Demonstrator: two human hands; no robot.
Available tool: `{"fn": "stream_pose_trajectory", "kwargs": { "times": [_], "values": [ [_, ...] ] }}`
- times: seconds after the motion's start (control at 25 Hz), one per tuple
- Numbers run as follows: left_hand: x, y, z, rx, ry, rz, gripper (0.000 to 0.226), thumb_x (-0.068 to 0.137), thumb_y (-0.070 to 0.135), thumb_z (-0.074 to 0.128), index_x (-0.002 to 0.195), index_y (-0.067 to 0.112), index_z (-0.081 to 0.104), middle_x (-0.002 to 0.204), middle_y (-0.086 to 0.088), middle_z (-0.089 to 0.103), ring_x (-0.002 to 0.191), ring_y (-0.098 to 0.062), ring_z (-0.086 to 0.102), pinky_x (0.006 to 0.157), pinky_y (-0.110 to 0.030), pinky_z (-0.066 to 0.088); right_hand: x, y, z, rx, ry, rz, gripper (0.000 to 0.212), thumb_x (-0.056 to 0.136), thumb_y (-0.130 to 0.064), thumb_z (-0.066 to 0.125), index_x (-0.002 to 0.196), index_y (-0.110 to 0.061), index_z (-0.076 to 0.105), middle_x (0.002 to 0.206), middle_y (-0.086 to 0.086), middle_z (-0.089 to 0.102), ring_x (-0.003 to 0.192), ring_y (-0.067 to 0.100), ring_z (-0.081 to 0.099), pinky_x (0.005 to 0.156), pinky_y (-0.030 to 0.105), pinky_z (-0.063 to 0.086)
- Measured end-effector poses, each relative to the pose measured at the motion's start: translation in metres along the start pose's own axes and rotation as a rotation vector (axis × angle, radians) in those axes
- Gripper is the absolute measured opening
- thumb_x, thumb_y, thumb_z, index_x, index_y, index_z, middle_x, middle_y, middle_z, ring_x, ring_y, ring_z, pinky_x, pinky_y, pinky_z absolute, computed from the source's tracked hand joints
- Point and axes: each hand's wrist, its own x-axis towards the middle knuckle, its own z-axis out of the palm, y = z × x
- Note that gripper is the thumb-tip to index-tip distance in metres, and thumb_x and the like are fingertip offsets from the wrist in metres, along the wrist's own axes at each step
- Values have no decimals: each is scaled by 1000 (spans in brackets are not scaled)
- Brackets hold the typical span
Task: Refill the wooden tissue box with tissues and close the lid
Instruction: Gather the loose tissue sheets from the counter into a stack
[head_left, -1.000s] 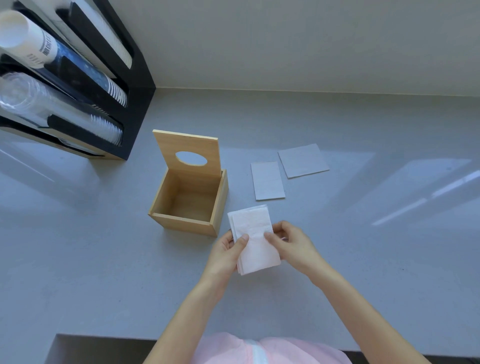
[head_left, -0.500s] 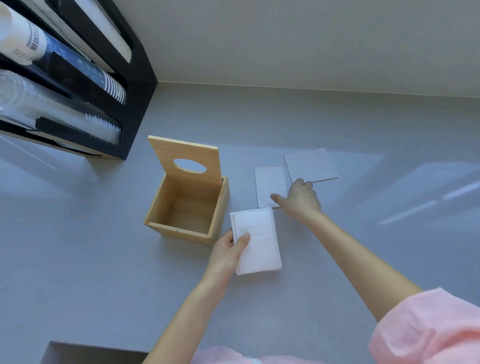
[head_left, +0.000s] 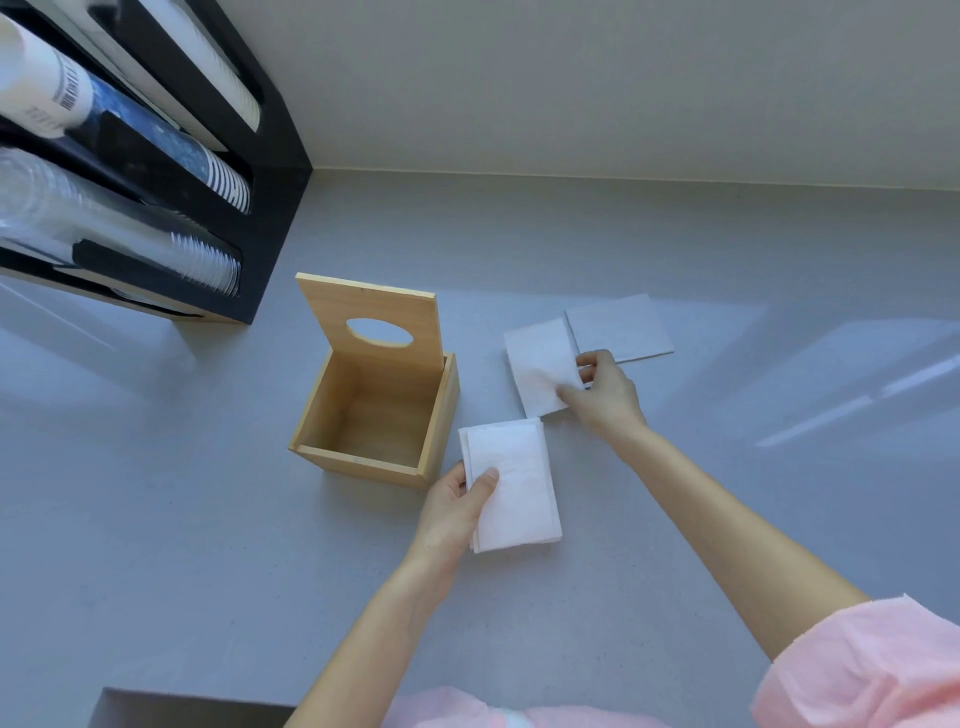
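Observation:
The wooden tissue box (head_left: 332, 400) stands on the grey counter with nothing inside. Its lid (head_left: 371, 312), with an oval hole, is tilted up at the back. Right of the box, my left hand (head_left: 454, 506) pinches a white tissue stack (head_left: 517, 493) at its left edge. Further back, my right hand (head_left: 602, 389) grips the right edge of a second folded tissue (head_left: 537, 369), which looks slightly raised off the counter. A third folded tissue (head_left: 618, 325) lies flat just behind it.
A black dispenser rack (head_left: 270, 197) holding stacks of paper and clear plastic cups stands at the back left, close to the box. The wall meets the counter (head_left: 727, 467) along the back. The counter's front edge runs near my body.
My right hand let go of the stack, reached back to the second folded tissue and took hold of it. My left hand kept holding the stack in place.

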Motion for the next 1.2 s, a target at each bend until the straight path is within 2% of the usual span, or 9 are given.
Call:
{"fn": "stream_pose_trajectory", "kwargs": {
  "times": [0.12,0.24,0.32,0.4,0.6,0.8,0.88,1.08,1.2],
  "values": [
    [-2,-1,0,-6,-6,4,23,94,16,47,112,9,60,100,-6,66,82,-13,62,66,-24,47,-27,-7,-15,378,-84,-51,27,84,2,55,110,-4,55,93,0,57,88,19,57,67,19,58],
    [-5,-3,2,-32,-16,3,27,95,20,43,115,10,59,106,-9,66,89,-20,62,72,-29,47,-66,1,-22,680,-365,-84,24,84,9,55,94,-12,59,94,3,63,79,10,65,66,17,58],
    [-8,-3,3,-40,-29,-2,30,96,24,41,114,10,61,108,-12,68,94,-23,62,76,-33,47,-90,14,-18,617,-475,-65,26,83,10,56,94,-13,59,95,3,64,76,11,65,73,24,58],
    [-9,-4,2,-33,-42,-1,31,95,25,40,111,10,62,107,-11,69,95,-24,64,77,-35,47,-104,26,-9,435,-456,-23,23,83,6,58,96,-13,58,100,6,63,82,17,64,81,30,54],
    [-10,-7,1,-30,-38,15,32,95,25,37,106,15,65,103,-7,73,96,-24,68,84,-39,51,-114,30,5,281,-318,24,22,84,-3,58,97,-21,54,100,3,61,78,15,64,62,8,52],
    [-7,-8,2,-123,-39,23,41,98,33,28,91,22,67,87,2,77,85,-16,72,85,-39,53,-116,30,10,184,-269,60,26,82,-6,59,103,-18,52,103,6,63,91,26,66,82,35,54],
    [-7,-9,3,-117,-30,22,40,98,33,27,90,23,65,82,5,77,81,-13,72,85,-38,53,-117,29,10,167,-271,60,27,81,-5,59,104,-17,51,104,7,64,94,27,66,86,39,54],
    [-10,-5,5,-58,-39,28,29,97,23,39,116,9,56,111,-12,67,104,-29,63,93,-45,48,-114,31,8,120,-260,39,27,80,-8,59,102,-21,51,98,1,64,89,22,67,81,35,53],
    [-11,-4,7,-21,-43,41,29,95,16,44,120,7,54,118,-15,65,108,-30,62,94,-45,47,-112,34,7,93,-265,23,23,82,-14,61,101,-23,51,89,-9,62,78,9,64,75,30,56]
  ]
}}
